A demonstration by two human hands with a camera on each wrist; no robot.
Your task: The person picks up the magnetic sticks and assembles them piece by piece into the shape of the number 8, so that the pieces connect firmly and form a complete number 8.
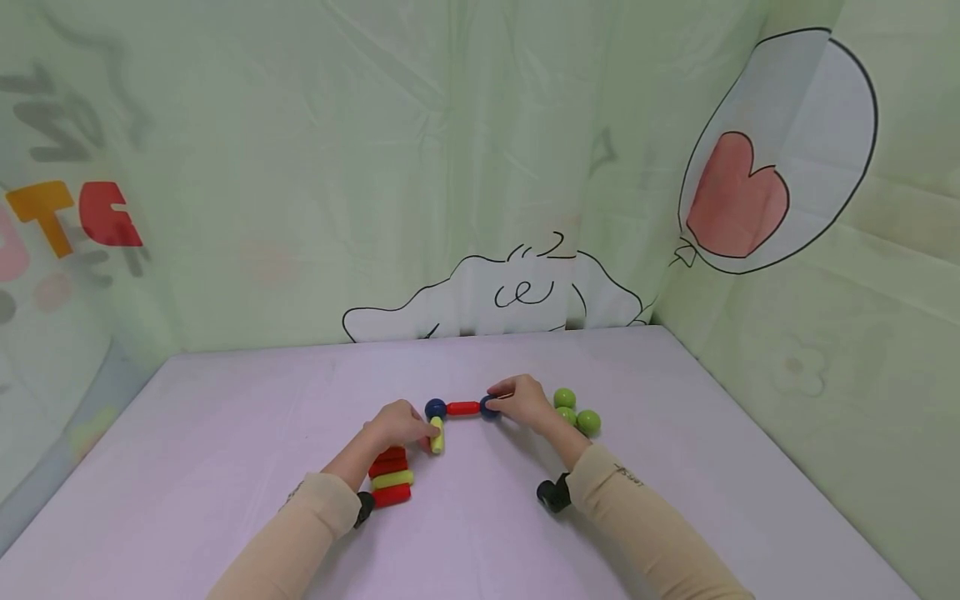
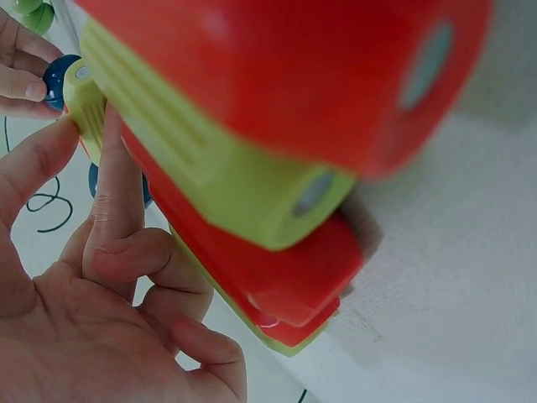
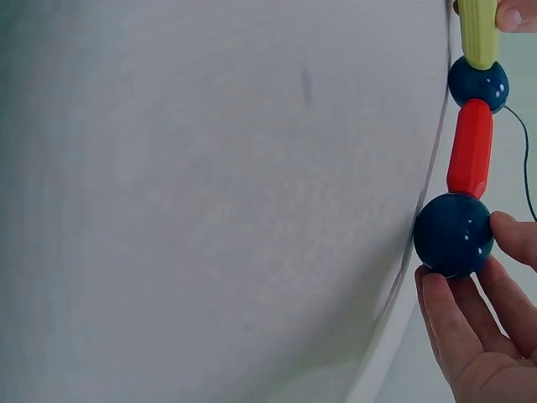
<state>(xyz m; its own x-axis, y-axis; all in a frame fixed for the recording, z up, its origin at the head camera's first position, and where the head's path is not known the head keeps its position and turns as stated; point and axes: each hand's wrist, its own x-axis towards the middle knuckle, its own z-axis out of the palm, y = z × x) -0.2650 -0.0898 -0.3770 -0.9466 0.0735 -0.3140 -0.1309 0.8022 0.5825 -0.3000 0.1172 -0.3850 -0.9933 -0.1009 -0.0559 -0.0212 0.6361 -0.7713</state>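
Yellow rod (image 1: 438, 437) in left hand (image 1: 397, 423), table edge (image 1: 300, 349) beyond

From farther back, the head view faces forward and down across the table (image 1: 480, 533), while 2 close wrist views look along the left hand (image 1: 397, 425) and right hand (image 1: 522, 403), sharing the held rod (image 2: 84, 102).

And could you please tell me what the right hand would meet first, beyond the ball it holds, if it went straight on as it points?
Probably the red rod, which touches the blue ball in the right hand; depth is unclear, so the hand might pass above it.
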